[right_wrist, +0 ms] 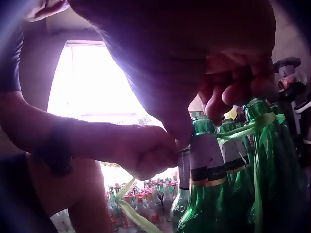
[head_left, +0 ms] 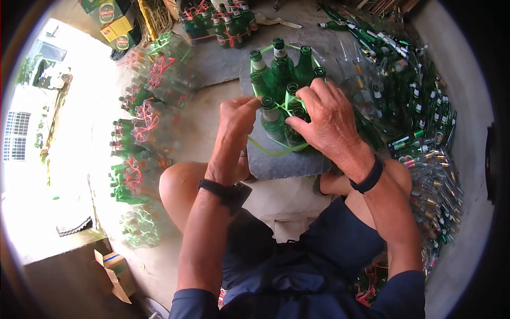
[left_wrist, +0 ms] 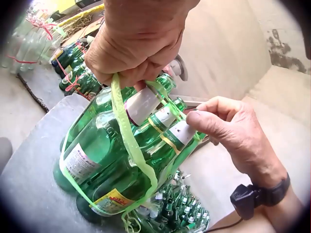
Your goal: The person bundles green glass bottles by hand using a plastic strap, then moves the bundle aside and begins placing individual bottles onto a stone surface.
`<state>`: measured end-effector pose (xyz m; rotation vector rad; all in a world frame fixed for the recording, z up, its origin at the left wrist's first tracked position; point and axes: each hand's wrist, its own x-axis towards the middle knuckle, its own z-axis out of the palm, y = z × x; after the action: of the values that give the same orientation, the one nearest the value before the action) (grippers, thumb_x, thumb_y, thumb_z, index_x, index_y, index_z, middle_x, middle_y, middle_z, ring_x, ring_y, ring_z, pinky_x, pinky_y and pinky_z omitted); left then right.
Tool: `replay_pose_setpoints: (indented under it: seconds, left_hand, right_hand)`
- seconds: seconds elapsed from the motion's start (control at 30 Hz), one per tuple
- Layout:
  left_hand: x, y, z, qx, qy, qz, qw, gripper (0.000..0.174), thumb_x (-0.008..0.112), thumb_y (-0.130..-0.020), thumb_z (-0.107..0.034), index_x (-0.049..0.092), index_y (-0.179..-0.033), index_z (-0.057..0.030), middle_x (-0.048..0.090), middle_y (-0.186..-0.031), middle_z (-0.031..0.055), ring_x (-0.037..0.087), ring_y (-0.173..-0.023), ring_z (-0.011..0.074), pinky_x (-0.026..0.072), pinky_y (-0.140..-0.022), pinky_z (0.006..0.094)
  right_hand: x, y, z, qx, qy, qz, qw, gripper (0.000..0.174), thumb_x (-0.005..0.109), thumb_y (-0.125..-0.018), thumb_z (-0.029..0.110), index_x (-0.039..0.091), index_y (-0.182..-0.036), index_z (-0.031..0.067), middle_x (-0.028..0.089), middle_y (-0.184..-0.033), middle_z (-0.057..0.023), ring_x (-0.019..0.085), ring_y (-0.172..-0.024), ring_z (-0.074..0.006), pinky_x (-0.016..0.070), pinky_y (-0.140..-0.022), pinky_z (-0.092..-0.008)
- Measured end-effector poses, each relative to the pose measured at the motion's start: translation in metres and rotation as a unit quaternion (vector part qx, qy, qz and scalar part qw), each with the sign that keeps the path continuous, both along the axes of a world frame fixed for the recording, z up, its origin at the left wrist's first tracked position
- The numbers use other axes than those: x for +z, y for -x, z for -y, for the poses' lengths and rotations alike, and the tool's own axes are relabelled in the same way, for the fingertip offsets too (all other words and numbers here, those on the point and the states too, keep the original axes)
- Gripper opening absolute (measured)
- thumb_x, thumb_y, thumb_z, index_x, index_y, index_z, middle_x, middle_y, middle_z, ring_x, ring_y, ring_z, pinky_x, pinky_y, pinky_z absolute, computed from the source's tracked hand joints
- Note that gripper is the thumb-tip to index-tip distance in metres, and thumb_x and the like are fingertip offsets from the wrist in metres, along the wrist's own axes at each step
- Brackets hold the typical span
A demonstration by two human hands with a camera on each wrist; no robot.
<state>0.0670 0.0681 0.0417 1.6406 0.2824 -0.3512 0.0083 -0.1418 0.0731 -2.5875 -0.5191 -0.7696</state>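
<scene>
Head view: left hand (head_left: 234, 125) fingers curled, pinching pale green strap (left_wrist: 130, 143) just beside bottle cluster (head_left: 279, 72). Right hand (head_left: 329, 119) fingers curled over bottle necks, hooking same strap. Strap flat, thin, glossy plastic ribbon, looped round cluster base and up over necks. Bottles green glass, smooth, long-necked, paper-labelled, upright, touching, on rough grey slab (head_left: 276, 166). Red-tied bottle bundles (head_left: 141, 122) on floor, left.

The head view looks steeply down on the green bottles (head_left: 279, 74) on the slab (head_left: 276, 162). Both wrist views sit close beside those bottles, facing each other across them.
</scene>
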Motion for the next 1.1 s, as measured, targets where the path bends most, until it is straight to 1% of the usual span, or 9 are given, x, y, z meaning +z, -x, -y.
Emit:
replay_pose_setpoints:
  seconds: [0.1, 0.17, 0.27, 0.47, 0.6, 0.67, 0.8, 0.9, 1.1]
  left_hand:
    - [-0.005, 0.000, -0.001, -0.009, 0.019, -0.025, 0.999, 0.016, 0.075, -0.100, -0.017, 0.075, -0.092, -0.0032, 0.042, -0.063, -0.0115, 0.030, -0.051, 0.0018, 0.0198, -0.046, 0.0264]
    - [-0.006, 0.000, -0.002, -0.008, 0.021, -0.027, 0.999, 0.017, 0.074, -0.101, -0.018, 0.074, -0.091, -0.0039, 0.041, -0.063, -0.0119, 0.030, -0.051, 0.0019, 0.0196, -0.046, 0.0264]
    - [-0.006, 0.000, -0.004, -0.017, 0.031, -0.027, 0.999, 0.019, 0.074, -0.101, -0.019, 0.072, -0.088, -0.0054, 0.041, -0.063, -0.0120, 0.030, -0.052, 0.0020, 0.0199, -0.047, 0.0263]
    - [-0.014, 0.001, -0.011, -0.033, 0.036, -0.018, 0.999, 0.020, 0.073, -0.103, -0.022, 0.071, -0.090, -0.0068, 0.040, -0.064, -0.0120, 0.030, -0.053, 0.0023, 0.0197, -0.048, 0.0261]
    - [-0.020, 0.010, -0.015, -0.044, 0.134, -0.010, 0.990, 0.018, 0.072, -0.105, -0.023, 0.074, -0.103, -0.0046, 0.040, -0.065, -0.0122, 0.029, -0.053, 0.0020, 0.0198, -0.048, 0.0253]
    - [-0.021, 0.012, -0.016, -0.038, 0.146, -0.010, 0.989, 0.020, 0.072, -0.105, -0.023, 0.075, -0.108, -0.0036, 0.040, -0.066, -0.0123, 0.029, -0.053, 0.0019, 0.0198, -0.048, 0.0249]
    - [-0.021, 0.012, -0.021, -0.045, 0.149, -0.004, 0.988, 0.022, 0.072, -0.105, -0.021, 0.077, -0.116, -0.0026, 0.039, -0.066, -0.0129, 0.029, -0.053, 0.0013, 0.0193, -0.048, 0.0244]
    - [-0.022, 0.014, -0.025, -0.048, 0.153, -0.004, 0.987, 0.023, 0.073, -0.103, -0.020, 0.077, -0.118, -0.0029, 0.040, -0.066, -0.0133, 0.029, -0.053, 0.0009, 0.0193, -0.048, 0.0239]
    - [-0.025, 0.010, -0.026, -0.057, 0.132, -0.001, 0.990, 0.021, 0.075, -0.101, -0.019, 0.079, -0.115, -0.0035, 0.045, -0.066, -0.0125, 0.030, -0.053, 0.0005, 0.0201, -0.048, 0.0238]
  right_hand:
    - [-0.005, 0.009, 0.003, 0.006, 0.012, -0.062, 0.998, 0.035, 0.088, -0.077, 0.022, 0.062, -0.096, 0.0075, 0.067, -0.090, -0.0119, 0.069, -0.086, -0.0336, 0.0532, -0.076, -0.0464]
    - [-0.007, 0.010, 0.002, -0.036, -0.032, -0.189, 0.981, 0.033, 0.086, -0.083, 0.026, 0.062, -0.093, 0.0064, 0.070, -0.076, -0.0145, 0.072, -0.074, -0.0376, 0.0549, -0.065, -0.0503]
    - [-0.011, 0.007, 0.007, -0.015, -0.058, -0.159, 0.986, 0.034, 0.085, -0.086, 0.030, 0.062, -0.093, 0.0060, 0.069, -0.066, -0.0165, 0.071, -0.066, -0.0415, 0.0543, -0.060, -0.0535]
    - [-0.001, 0.004, 0.007, 0.003, -0.069, -0.155, 0.985, 0.029, 0.084, -0.086, 0.029, 0.067, -0.097, 0.0091, 0.069, -0.067, -0.0145, 0.072, -0.067, -0.0384, 0.0555, -0.060, -0.0489]
    - [0.007, -0.001, 0.011, 0.001, -0.082, -0.152, 0.985, 0.020, 0.081, -0.090, 0.023, 0.069, -0.096, 0.0093, 0.072, -0.074, -0.0122, 0.072, -0.069, -0.0354, 0.0563, -0.061, -0.0453]
    - [0.008, -0.007, 0.012, 0.034, -0.095, -0.031, 0.994, 0.010, 0.076, -0.092, 0.015, 0.069, -0.094, 0.0089, 0.073, -0.080, -0.0088, 0.073, -0.070, -0.0324, 0.0561, -0.060, -0.0429]
    - [0.012, -0.025, 0.013, 0.099, -0.050, 0.014, 0.994, 0.010, 0.072, -0.089, 0.005, 0.072, -0.098, 0.0085, 0.067, -0.092, -0.0074, 0.068, -0.087, -0.0308, 0.0542, -0.076, -0.0430]
    - [0.016, -0.037, 0.010, 0.114, -0.008, -0.002, 0.993, 0.015, 0.069, -0.086, 0.000, 0.073, -0.099, 0.0080, 0.066, -0.096, -0.0071, 0.065, -0.094, -0.0311, 0.0510, -0.085, -0.0428]
    - [0.014, -0.063, -0.003, 0.192, 0.051, -0.092, 0.976, 0.018, 0.062, -0.089, 0.002, 0.074, -0.100, 0.0080, 0.069, -0.098, -0.0104, 0.068, -0.097, -0.0342, 0.0520, -0.086, -0.0451]
